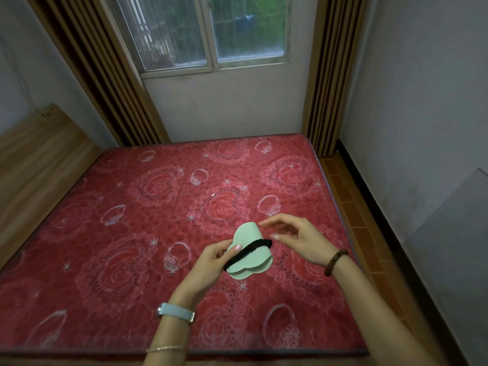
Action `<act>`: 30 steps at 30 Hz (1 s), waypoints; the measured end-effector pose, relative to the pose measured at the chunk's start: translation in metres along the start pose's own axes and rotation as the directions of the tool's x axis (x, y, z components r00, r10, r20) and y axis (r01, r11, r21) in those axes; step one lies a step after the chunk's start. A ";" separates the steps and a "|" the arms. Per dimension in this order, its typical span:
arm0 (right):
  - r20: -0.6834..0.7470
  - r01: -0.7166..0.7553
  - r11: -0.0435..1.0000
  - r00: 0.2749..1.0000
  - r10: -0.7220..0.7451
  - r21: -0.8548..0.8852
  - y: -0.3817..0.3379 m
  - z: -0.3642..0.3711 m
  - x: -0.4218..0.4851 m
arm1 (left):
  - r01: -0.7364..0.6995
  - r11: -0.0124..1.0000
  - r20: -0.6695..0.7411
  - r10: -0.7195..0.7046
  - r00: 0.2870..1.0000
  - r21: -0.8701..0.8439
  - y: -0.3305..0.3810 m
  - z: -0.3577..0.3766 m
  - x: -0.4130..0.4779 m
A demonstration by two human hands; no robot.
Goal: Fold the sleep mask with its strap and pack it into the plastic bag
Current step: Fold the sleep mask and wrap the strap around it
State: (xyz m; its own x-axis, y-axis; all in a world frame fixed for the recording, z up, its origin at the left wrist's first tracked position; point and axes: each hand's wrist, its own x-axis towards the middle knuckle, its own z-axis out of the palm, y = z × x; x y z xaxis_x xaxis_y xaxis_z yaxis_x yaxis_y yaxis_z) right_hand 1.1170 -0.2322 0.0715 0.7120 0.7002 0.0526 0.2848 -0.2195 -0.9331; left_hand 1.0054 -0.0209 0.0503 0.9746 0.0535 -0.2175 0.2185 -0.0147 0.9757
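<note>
A pale green sleep mask (249, 256) is folded in half, and its black strap (250, 250) is wound across the middle. My left hand (214, 262) holds the folded mask from the left, thumb on the strap. My right hand (295, 239) hovers just right of the mask with fingers apart; it looks blurred, and its fingertips are close to the strap's right end. Both hands are above the red mattress (132, 233). No plastic bag is visible.
The red rose-patterned mattress fills the middle of the view, with a small white speck (212, 194) on it. A wooden headboard (34, 165) runs along the left, brown curtains (324, 75) and a window (208, 33) stand at the far end, and a strip of floor (369, 233) lies on the right.
</note>
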 end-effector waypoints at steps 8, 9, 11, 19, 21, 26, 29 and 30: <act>0.070 0.090 0.992 0.994 -0.084 -0.088 -0.011 0.012 0.002 | 0.152 0.956 0.091 -0.133 0.987 -0.252 -0.005 0.019 0.003; 0.063 0.090 0.991 0.995 -0.084 -0.100 -0.011 0.014 0.004 | 0.152 0.959 0.097 -0.132 0.987 -0.241 -0.004 0.019 0.003; 0.064 0.071 0.989 0.996 -0.063 -0.128 -0.010 0.015 0.006 | 0.106 0.981 0.073 -0.096 0.993 -0.162 -0.006 0.018 0.004; -0.042 -0.057 0.976 0.998 0.050 -0.211 -0.006 0.017 0.007 | -0.059 0.998 -0.106 0.058 0.993 -0.002 0.001 0.016 0.006; -0.092 -0.064 0.973 0.995 0.044 -0.221 -0.007 0.020 0.007 | -0.128 0.985 -0.147 0.145 0.978 0.118 0.003 0.018 0.007; -0.430 -0.085 0.940 0.900 -0.069 -0.330 -0.012 0.042 0.006 | -0.211 0.958 -0.299 0.263 0.917 0.194 0.001 0.026 0.010; -0.541 -0.094 0.981 0.841 -0.012 -0.169 -0.015 0.059 0.005 | -0.234 0.933 -0.354 0.323 0.878 0.272 0.001 0.030 0.011; -0.568 -0.116 0.987 0.823 0.031 -0.114 -0.015 0.062 0.005 | -0.240 0.921 -0.358 0.345 0.868 0.306 0.001 0.031 0.011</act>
State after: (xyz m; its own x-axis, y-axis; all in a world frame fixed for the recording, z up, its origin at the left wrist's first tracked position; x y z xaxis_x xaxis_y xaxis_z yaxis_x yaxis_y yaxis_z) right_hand 1.0764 -0.1828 0.0639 0.9590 0.1833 0.2159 0.2713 -0.3750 -0.8865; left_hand 1.0175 -0.0510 0.0478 0.9034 0.3991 0.1569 -0.0174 -0.3316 0.9432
